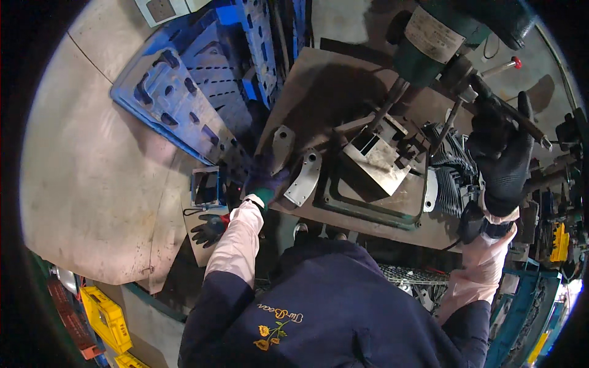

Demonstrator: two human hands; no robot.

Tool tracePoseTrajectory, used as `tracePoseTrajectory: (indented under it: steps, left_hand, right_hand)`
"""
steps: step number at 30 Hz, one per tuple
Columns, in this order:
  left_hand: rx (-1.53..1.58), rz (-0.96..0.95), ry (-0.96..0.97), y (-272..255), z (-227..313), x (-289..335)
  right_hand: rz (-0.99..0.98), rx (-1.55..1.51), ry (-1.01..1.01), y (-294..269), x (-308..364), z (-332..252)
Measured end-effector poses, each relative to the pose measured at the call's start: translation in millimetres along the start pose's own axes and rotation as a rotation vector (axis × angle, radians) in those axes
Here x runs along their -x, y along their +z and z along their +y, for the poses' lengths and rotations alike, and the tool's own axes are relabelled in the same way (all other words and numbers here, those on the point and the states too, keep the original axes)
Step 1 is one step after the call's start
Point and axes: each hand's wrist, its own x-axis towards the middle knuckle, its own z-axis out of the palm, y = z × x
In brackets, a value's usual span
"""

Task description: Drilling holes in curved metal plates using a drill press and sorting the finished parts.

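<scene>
A: Where is the plate found?

B: The flat metal plate is seen over the left part of the work table, its near end at the gloved left hand. That end seems to be touched by the fingers; whether they are closed on it cannot be told, as the dark glove is lost in shadow.

A: And the right hand?

B: It is laid against the lever of the drill press; a full wrap cannot be made out.

A: How is the plate likely to handle?

B: It is judged stiff, fairly weighty and not fragile, though its smooth face may be made slippery by oil. It is best held by its long edges, with the hole near its rounded far end left uncovered.

A: And the materials?

B: A dull grey face is shown by it, a brighter, bowed edge by the curved plate just beside. A pale, sharp-cornered metal block is placed below the green press head; dark, ribbed parts are stacked to its right. Scuffed, slotted plastic is seen in the blue bin.
</scene>
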Motion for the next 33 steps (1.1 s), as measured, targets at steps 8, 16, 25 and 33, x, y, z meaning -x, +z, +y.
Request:
tracePoseTrajectory:
  steps: [8, 16, 25, 33]
  left_hand:
    - [0.106, 0.147, -0.247, 42, -73, 24]
    - [0.265, 0.451, -0.295, 13, -36, 111]
    - [0.149, 0.365, -0.062, 17, -1, 112]
    - [0.478, 0.264, -0.054, 43, -4, 107]
  right_hand:
    - [0.475, 1.044, -0.084, -204, 28, 12]
    - [0.775, 1.982, 0.156, -425, 52, 50]
    - [0.511, 2.272, 0.173, -418, 32, 82]
    - [0.35, 2.415, 0.12, -400, 34, 63]
